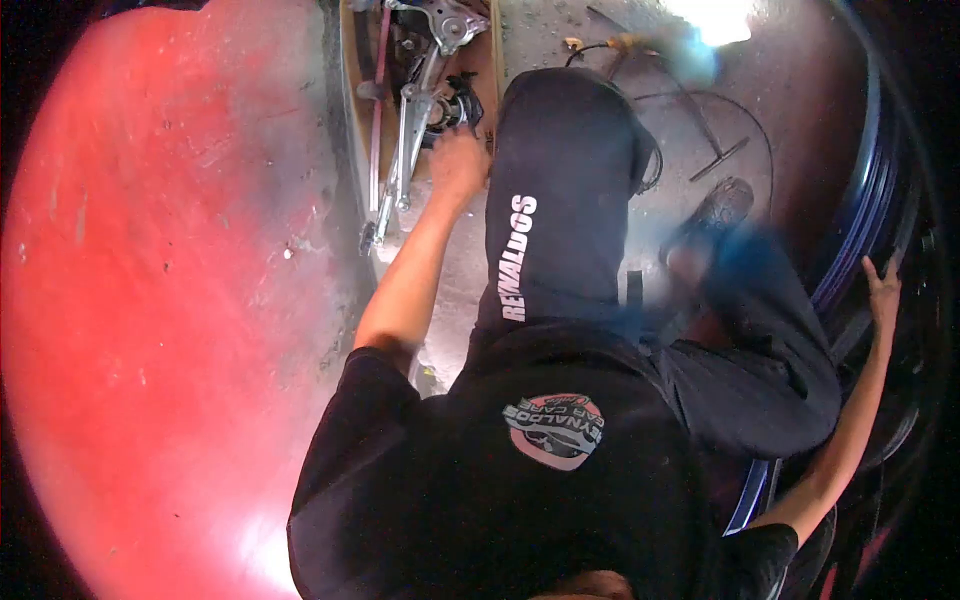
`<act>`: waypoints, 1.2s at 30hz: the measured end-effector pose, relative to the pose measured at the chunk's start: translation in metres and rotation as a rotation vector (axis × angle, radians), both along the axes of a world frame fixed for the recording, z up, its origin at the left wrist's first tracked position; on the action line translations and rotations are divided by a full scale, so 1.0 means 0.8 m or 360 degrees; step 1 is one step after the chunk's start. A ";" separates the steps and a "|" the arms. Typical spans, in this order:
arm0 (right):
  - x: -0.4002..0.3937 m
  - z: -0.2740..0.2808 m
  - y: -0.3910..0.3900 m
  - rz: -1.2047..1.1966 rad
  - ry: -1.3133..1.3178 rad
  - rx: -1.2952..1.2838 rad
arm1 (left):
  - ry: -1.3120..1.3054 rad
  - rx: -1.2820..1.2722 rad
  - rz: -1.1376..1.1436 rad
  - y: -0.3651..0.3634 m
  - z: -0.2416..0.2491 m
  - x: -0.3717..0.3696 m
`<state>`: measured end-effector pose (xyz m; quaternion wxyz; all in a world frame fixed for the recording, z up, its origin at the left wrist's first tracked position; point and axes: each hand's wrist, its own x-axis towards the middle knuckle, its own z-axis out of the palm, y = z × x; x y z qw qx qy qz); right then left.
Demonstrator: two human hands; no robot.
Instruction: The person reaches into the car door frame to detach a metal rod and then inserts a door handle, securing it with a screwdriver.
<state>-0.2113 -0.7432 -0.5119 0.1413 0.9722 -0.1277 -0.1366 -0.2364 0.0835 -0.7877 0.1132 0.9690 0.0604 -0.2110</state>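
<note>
My left hand [461,158] reaches down into a cardboard box [487,75], at a black round part [455,108]. Its fingertips are too hidden and blurred to show their grip. Beside that hand, a silver metal linkage of rods [408,135] sticks out over the near end of the box, with a bracket [455,30] at its far end. Off to the right, my right hand [883,288] rests with fingers apart against a dark car part [850,325], holding nothing.
A red, worn car panel [150,300] fills the left side. On the floor ahead lie a T-shaped metal tool [718,160] and a thin black cable [765,135]. A glossy dark blue edge [865,200] curves along the right. My bent legs [560,180] are between the two sides.
</note>
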 end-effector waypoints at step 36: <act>-0.077 -0.096 -0.222 0.0691 0.0132 -0.0284 | 0.0174 -0.0347 0.0883 0.020 -0.048 0.018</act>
